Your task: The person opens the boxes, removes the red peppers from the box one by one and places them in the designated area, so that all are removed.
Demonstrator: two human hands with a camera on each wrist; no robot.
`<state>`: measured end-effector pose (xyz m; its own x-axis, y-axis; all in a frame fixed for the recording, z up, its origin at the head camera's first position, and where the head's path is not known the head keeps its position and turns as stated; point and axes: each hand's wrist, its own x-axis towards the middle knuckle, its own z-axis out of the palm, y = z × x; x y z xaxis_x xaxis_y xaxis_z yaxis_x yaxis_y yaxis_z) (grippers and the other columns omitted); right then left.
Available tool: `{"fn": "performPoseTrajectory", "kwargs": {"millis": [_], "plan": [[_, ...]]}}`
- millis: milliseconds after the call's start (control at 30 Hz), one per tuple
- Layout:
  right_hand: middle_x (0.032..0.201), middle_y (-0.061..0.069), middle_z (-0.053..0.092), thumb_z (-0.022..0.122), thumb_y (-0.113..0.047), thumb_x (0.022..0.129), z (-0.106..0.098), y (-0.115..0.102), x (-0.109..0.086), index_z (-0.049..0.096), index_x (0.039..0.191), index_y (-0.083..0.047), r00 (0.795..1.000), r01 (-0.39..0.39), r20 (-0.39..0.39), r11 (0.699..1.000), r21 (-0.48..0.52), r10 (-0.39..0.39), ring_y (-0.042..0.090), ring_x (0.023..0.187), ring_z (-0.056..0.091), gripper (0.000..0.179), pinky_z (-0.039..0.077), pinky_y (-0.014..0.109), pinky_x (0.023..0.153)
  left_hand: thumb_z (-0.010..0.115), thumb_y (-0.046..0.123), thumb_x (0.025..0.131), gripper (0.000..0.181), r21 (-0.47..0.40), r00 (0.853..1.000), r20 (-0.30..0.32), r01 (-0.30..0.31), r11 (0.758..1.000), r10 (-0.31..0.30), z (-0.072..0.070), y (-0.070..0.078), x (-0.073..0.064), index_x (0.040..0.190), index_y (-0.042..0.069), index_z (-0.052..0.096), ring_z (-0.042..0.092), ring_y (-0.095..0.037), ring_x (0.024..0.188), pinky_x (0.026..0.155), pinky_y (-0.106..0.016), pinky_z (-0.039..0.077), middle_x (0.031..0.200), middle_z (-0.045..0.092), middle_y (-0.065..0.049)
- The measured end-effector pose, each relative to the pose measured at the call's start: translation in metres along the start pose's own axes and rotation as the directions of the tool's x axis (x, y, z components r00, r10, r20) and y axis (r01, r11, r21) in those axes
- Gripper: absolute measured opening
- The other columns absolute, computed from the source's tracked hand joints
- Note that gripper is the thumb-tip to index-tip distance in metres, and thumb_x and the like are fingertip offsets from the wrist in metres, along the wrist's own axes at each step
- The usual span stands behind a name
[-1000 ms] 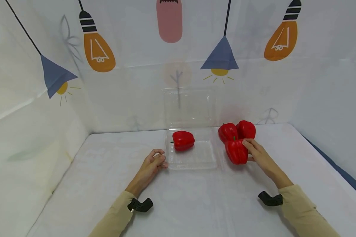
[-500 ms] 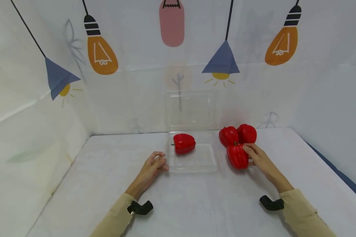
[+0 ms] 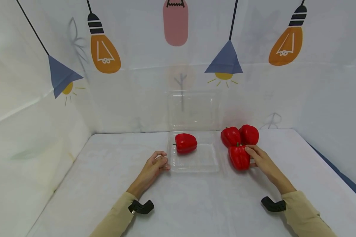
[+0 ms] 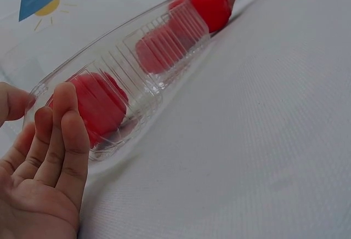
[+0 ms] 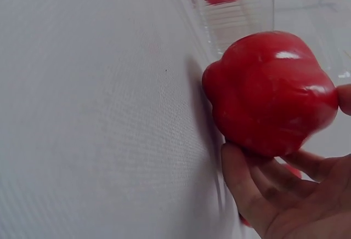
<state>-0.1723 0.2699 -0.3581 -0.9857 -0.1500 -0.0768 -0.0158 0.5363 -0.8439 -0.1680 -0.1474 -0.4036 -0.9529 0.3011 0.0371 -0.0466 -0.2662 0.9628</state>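
A red bell pepper (image 3: 239,158) is gripped by my right hand (image 3: 262,161), with the thumb at one side and the fingers underneath and behind in the right wrist view. It is close over the table, in front of two more red bell peppers. On the left, my left hand (image 3: 154,168) holds the side rim of a clear plastic clamshell container (image 3: 203,164); its thumb is at the rim and its fingers lie along the outer wall. One red bell pepper (image 3: 186,143) lies on its side inside the container, stem toward the left. The transparent lid (image 3: 192,110) stands raised at the back.
Two red bell peppers, the left one (image 3: 230,136) and the right one (image 3: 249,134), sit side by side right of the container near the table's back edge. A white cloth (image 3: 192,204) covers the table. Behind it hangs a printed white curtain (image 3: 142,98).
The whole head view has shifted slightly. My right hand keeps its grip on the front bell pepper, which sits slightly lower and nearer me relative to the two behind. My left hand stays at the container.
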Motion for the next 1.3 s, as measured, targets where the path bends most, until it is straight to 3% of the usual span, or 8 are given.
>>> {"fn": "performPoseTrajectory", "kwargs": {"millis": [400,633,1100,1300], "plan": [[0.132,0.023,0.044,0.029,-0.052,0.099,-0.001,0.003,0.001,0.032,0.141,0.000,1.000,-0.007,0.020,1.000,-0.024,0.007,0.034,0.113,0.047,0.066,0.053,0.030,0.077,0.050,0.008,0.096,0.019,0.006,1.000,0.000,0.011,1.000,-0.011,-0.001,0.001,0.000,0.112,0.008,0.040,0.062,-0.007,0.074,0.076,-0.022,0.055,0.082,0.057,0.006],[0.131,0.024,0.044,0.026,-0.053,0.099,-0.001,0.004,0.003,0.032,0.141,0.001,0.999,-0.001,0.042,0.999,-0.038,0.003,0.033,0.112,0.045,0.069,0.051,0.032,0.075,0.050,0.009,0.096,0.021,0.004,1.000,0.013,-0.012,1.000,0.012,0.001,0.002,-0.002,0.114,0.005,0.039,0.062,-0.007,0.074,0.075,-0.022,0.055,0.082,0.056,0.006],[0.127,0.023,0.044,0.024,-0.053,0.099,0.002,0.008,0.009,0.031,0.141,0.001,0.999,-0.030,0.037,0.997,-0.069,0.033,0.032,0.108,0.045,0.068,0.049,0.031,0.070,0.050,0.009,0.096,0.024,0.019,1.000,-0.013,0.001,1.000,-0.001,0.002,0.001,-0.001,0.116,0.002,0.038,0.061,-0.008,0.073,0.075,-0.022,0.055,0.080,0.056,0.005],[0.129,0.025,0.043,0.021,-0.052,0.100,0.004,0.008,0.010,0.028,0.142,0.002,0.999,-0.034,0.035,0.996,-0.086,0.037,0.032,0.108,0.045,0.069,0.050,0.031,0.070,0.052,0.010,0.095,0.021,0.021,0.999,-0.031,0.006,1.000,-0.005,0.003,0.000,-0.002,0.113,0.006,0.041,0.062,-0.008,0.073,0.076,-0.022,0.055,0.080,0.058,0.005]]}}
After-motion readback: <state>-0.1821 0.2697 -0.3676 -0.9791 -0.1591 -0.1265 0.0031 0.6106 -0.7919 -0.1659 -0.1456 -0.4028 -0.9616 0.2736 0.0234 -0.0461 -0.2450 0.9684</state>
